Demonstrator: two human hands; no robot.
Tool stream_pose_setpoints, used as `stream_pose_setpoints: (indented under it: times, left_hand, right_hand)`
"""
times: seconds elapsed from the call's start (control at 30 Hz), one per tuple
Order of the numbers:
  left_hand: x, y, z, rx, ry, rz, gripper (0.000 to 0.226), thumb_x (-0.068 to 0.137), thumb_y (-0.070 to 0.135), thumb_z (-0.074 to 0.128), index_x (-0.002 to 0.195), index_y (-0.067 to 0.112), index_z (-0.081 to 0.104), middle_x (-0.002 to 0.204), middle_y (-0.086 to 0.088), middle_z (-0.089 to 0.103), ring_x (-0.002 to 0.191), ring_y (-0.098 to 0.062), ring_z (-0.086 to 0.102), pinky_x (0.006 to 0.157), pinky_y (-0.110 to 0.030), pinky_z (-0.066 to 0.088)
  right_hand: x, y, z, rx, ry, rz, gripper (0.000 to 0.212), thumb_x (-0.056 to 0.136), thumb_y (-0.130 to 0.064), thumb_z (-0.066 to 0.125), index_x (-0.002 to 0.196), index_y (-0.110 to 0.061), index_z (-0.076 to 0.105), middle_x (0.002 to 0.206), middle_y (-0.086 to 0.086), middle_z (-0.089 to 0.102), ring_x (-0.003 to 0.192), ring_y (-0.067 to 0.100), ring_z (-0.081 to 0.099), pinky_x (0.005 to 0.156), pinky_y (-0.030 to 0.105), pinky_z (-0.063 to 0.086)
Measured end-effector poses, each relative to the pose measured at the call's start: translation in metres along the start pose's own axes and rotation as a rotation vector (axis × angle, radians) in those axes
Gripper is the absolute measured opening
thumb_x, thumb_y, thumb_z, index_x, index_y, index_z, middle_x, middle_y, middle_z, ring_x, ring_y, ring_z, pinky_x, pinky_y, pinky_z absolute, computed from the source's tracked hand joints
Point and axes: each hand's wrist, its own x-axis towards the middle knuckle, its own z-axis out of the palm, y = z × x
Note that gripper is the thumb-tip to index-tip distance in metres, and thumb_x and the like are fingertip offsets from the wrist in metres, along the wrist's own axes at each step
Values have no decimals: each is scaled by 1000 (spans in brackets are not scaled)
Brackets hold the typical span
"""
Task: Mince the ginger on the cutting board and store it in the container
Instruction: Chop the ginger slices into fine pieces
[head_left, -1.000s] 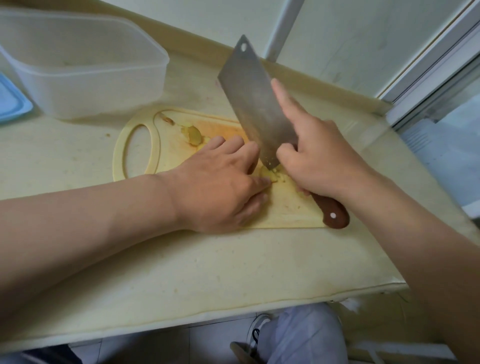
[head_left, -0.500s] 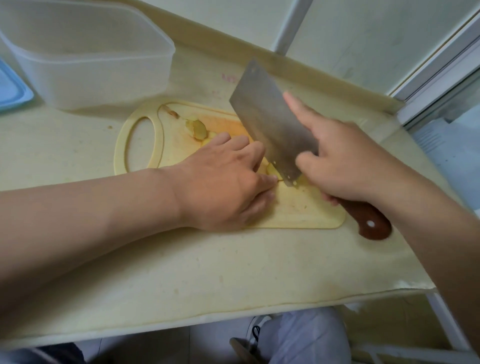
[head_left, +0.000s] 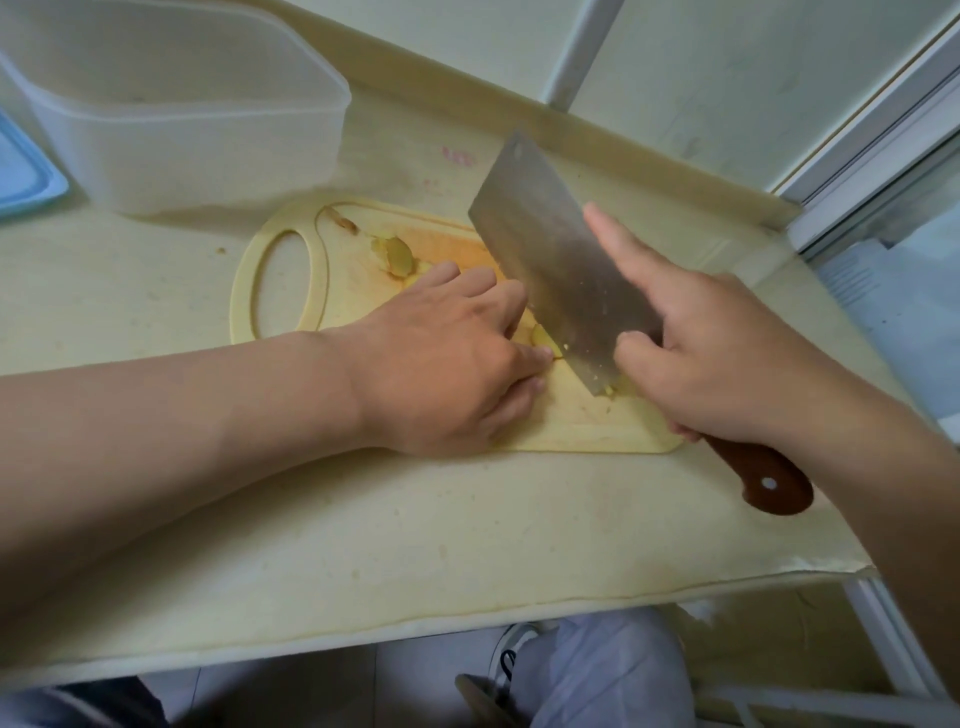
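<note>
Cleaver (head_left: 550, 260) drawn slightly toward near right since half second ago; cutting board (head_left: 353, 296) unmoved. Cleaver long axis far-left to near-right, edge down on ginger (head_left: 543, 338) mid-board. Right hand (head_left: 727, 358) wrapped round handle, index finger along blade. Left hand (head_left: 441, 358), fingers curled, pins ginger beside blade. Handle butt overhangs board's near-right corner. Container (head_left: 197, 150) far left; bare table (head_left: 363, 545) along near side.

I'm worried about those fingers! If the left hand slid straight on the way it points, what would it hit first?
Probably the cleaver blade: the left hand holds the ginger right beside it, though depth is unclear.
</note>
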Motion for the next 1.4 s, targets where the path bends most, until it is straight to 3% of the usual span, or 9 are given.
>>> stream_pose_setpoints:
  times: [0.2, 0.37, 0.5, 0.63, 0.83, 0.97, 1.1, 1.27, 1.4]
  left_hand:
    - [0, 0, 0, -4, 12, 8, 60, 97, 48, 24, 113, 21, 75, 84, -8, 50, 72, -28, 46, 68, -34, 26]
    - [0, 0, -1, 10, 24, 5, 60, 97, 48, 22, 113, 23, 74, 84, -8, 51, 72, -26, 43, 68, -34, 24]
    - [0, 1, -1, 10, 16, -1, 60, 97, 47, 20, 114, 25, 73, 86, -8, 51, 74, -23, 35, 69, -35, 24]
    - [0, -1, 0, 11, 13, -2, 59, 97, 47, 21, 114, 25, 73, 87, -7, 51, 74, -22, 32, 69, -34, 24]
    - [0, 0, -1, -10, 4, -5, 60, 97, 48, 22, 114, 23, 74, 86, -8, 50, 73, -25, 40, 69, -36, 29]
    - [1, -1, -1, -21, -6, 1, 60, 97, 48, 23, 116, 21, 73, 85, -7, 49, 73, -23, 35, 68, -35, 27]
    - [0, 0, -2, -20, -10, -3, 59, 97, 47, 23, 117, 22, 73, 85, -8, 51, 72, -24, 37, 68, -36, 32]
    - [0, 0, -1, 4, -13, -8, 60, 98, 47, 20, 117, 25, 73, 86, -7, 51, 74, -26, 44, 69, -36, 32]
    - [0, -1, 0, -4, 1, 7, 59, 98, 47, 23, 117, 24, 73, 85, -7, 50, 73, -24, 38, 68, -34, 26]
  right_hand:
    - [42, -21, 1, -40, 27, -70, 93, 89, -7, 46, 162, -52, 9, 64, 4, 63, 38, 19, 62, 50, 42, 61]
    - [31, -7, 16, 42, 196, -88, 93, 89, -9, 49, 163, -50, 8, 59, 10, 64, 47, 19, 63, 60, 43, 60]
    - [5, 12, 24, 132, 266, -77, 94, 94, -7, 51, 158, -60, 6, 57, 19, 62, 47, 30, 61, 54, 47, 57]
    - [-3, 13, 19, 146, 207, -69, 95, 95, -7, 52, 153, -68, 7, 66, 24, 65, 50, 35, 61, 53, 47, 56]
    - [28, -2, -1, 17, -3, -70, 96, 90, -6, 49, 158, -60, 10, 53, 4, 65, 38, 21, 63, 46, 30, 57]
    - [47, -17, 1, 45, 16, -81, 94, 89, -4, 47, 161, -53, 12, 56, -3, 61, 37, 20, 62, 47, 38, 59]
    - [34, -7, 7, 71, 83, -85, 94, 89, -7, 48, 160, -56, 10, 51, -4, 64, 39, 20, 62, 48, 31, 57]
    - [-3, 9, 6, 73, 99, -44, 92, 94, -9, 49, 155, -65, 8, 55, 13, 64, 45, 25, 61, 54, 43, 57]
    - [-2, 11, 6, 35, 82, -99, 92, 93, -8, 49, 156, -64, 10, 55, 10, 63, 45, 22, 60, 57, 40, 55]
